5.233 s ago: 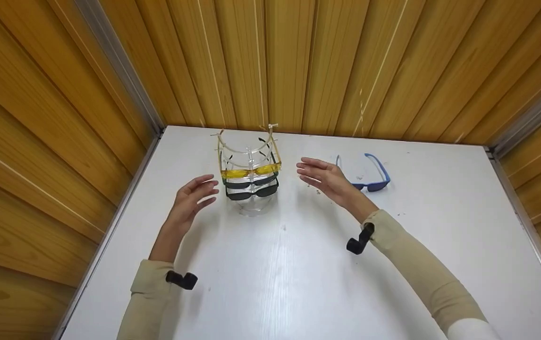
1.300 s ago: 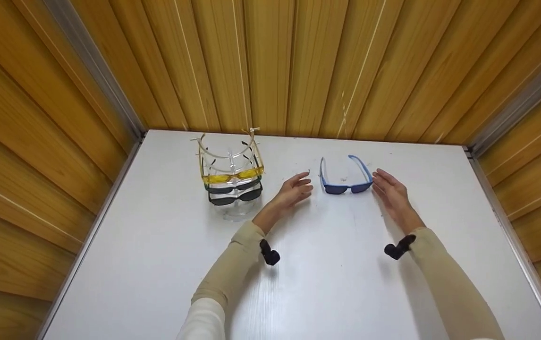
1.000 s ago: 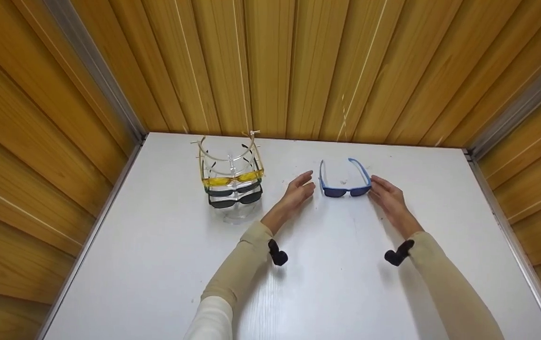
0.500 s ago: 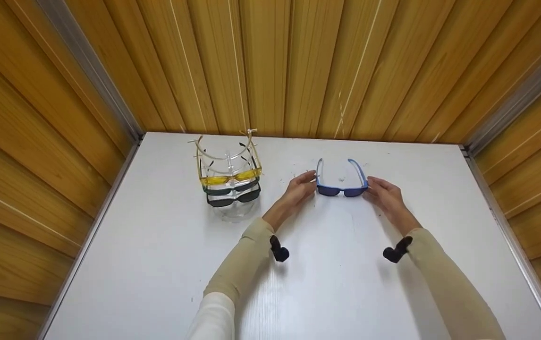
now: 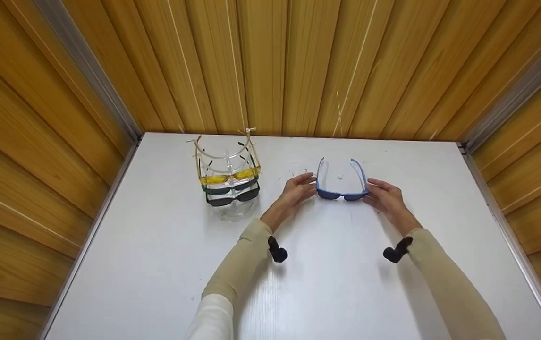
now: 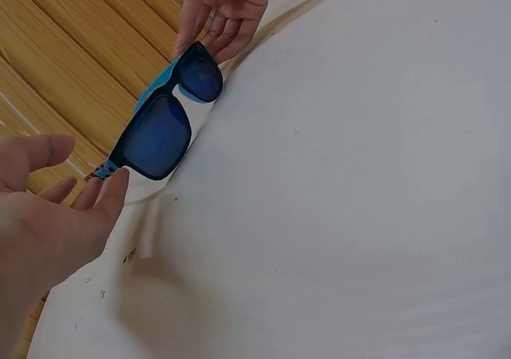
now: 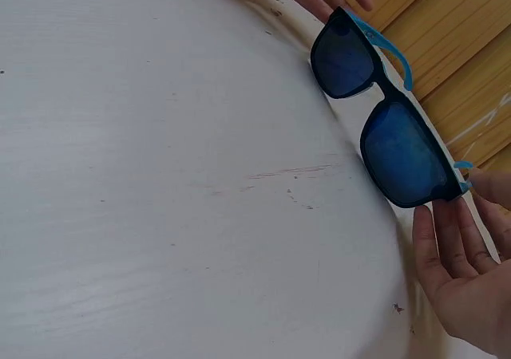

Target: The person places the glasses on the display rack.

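A pair of blue-framed sunglasses (image 5: 342, 195) with dark blue lenses is between my two hands on the right half of the table, temples unfolded and pointing away from me. My right hand (image 5: 387, 199) pinches its right hinge corner; in the right wrist view the thumb lies at the temple of the sunglasses (image 7: 406, 155) and the fingers are under the lens corner. My left hand (image 5: 295, 191) is at the opposite corner. Its fingertips touch the frame below the lens in the left wrist view, while the left thumb (image 6: 49, 149) stands apart from the sunglasses.
A clear display stand (image 5: 235, 215) on the left carries yellow glasses (image 5: 229, 177) above two pairs of dark sunglasses (image 5: 232, 197). The white table (image 5: 133, 264) is bordered by wood-look panels (image 5: 270, 71) at the back and sides. Small crumbs lie around the sunglasses.
Both hands have gone from beside the display stand to the blue sunglasses on the right. In the last second, the left hand reached its frame and the lenses tipped downward slightly.
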Demonstrator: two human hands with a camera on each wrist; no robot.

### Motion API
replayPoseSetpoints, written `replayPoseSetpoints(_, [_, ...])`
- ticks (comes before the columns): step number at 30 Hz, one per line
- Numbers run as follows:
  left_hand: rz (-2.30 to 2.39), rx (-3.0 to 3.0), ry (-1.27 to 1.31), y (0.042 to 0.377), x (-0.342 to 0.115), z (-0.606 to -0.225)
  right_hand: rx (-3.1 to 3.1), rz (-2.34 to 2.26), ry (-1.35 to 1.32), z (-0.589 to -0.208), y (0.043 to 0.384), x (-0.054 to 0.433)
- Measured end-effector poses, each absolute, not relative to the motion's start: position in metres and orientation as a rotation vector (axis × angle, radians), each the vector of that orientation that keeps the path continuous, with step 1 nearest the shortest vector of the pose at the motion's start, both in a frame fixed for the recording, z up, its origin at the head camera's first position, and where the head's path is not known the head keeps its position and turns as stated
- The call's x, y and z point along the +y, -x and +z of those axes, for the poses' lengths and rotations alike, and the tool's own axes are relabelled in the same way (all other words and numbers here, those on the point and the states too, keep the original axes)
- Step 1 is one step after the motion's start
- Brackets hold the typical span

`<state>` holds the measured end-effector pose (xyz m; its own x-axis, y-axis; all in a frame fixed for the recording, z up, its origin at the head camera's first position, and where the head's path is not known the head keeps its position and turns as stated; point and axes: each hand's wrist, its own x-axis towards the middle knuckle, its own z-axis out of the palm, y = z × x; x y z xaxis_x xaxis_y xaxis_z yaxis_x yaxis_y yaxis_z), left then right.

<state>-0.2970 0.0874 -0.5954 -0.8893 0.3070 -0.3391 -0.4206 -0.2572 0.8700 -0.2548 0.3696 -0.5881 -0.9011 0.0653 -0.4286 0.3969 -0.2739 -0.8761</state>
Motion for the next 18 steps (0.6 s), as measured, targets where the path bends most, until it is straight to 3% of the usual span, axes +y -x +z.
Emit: replayPoseSetpoints(18, [2.225, 1.537, 0.157, 0.286, 0.069, -0.589, 1.747, -2.167, -0.587, -0.566, 0.242, 0.358])
